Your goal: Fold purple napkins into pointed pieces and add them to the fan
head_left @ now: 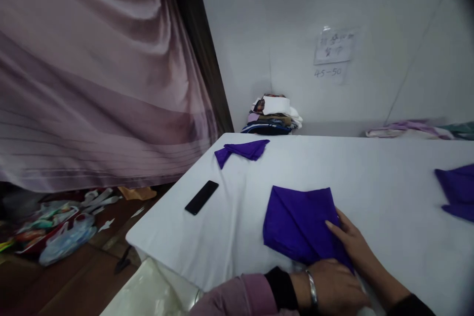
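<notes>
A folded purple cloth (301, 222) lies on the white-covered table (200, 242) in front of me. My right hand (350, 239) grips its right edge, thumb on top and the other fingers partly hidden along the side. Across the cloth's near edge lies my left hand (335, 284), back upward, with a silver bracelet at the wrist. The left fingers bend away from view, so their hold is hidden. Another purple cloth (246, 150) rests folded near the table's far left corner, and a third purple cloth (459, 190) is cut off at the right.
A black phone (202, 197) lies near the table's left edge. Behind the table sit a stack of folded clothes (274, 116) and some fabric (411, 130) along the wall. A pink curtain (111, 84) hangs at left, above plastic bags (68, 239) on the floor.
</notes>
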`<state>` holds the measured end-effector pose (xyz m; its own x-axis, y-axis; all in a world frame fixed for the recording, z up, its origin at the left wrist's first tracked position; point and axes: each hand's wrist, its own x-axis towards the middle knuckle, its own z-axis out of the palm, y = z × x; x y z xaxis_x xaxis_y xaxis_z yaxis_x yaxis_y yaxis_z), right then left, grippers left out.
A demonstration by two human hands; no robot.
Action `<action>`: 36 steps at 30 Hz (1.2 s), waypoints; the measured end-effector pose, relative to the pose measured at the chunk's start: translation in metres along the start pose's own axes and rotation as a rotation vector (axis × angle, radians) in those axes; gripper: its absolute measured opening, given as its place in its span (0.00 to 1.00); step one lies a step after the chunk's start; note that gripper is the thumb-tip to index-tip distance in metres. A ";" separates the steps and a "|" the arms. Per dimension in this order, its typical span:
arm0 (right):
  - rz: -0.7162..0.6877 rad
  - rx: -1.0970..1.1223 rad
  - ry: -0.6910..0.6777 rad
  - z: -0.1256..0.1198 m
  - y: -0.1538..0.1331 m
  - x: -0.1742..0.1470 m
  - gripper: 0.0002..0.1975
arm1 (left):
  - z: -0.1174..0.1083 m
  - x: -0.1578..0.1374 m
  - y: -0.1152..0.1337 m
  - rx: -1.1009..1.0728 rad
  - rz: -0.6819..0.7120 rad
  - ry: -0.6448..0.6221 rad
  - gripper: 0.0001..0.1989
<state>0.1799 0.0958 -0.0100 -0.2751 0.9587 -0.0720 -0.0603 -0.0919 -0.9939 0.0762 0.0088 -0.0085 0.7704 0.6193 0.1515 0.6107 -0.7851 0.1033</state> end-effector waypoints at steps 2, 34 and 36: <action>-0.004 0.022 0.003 0.002 0.003 0.000 0.36 | -0.005 -0.008 -0.003 -0.053 -0.024 0.048 0.11; -0.422 -1.144 -0.263 -0.012 0.007 -0.013 0.21 | -0.030 -0.046 -0.095 -0.151 -0.844 0.337 0.07; -0.434 -1.150 -0.254 -0.011 0.005 -0.013 0.20 | -0.030 -0.046 -0.096 -0.159 -0.844 0.345 0.07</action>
<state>0.1939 0.0861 -0.0155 -0.6269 0.7603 0.1700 0.6431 0.6282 -0.4379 -0.0229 0.0553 0.0040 -0.0310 0.9686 0.2465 0.8930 -0.0839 0.4422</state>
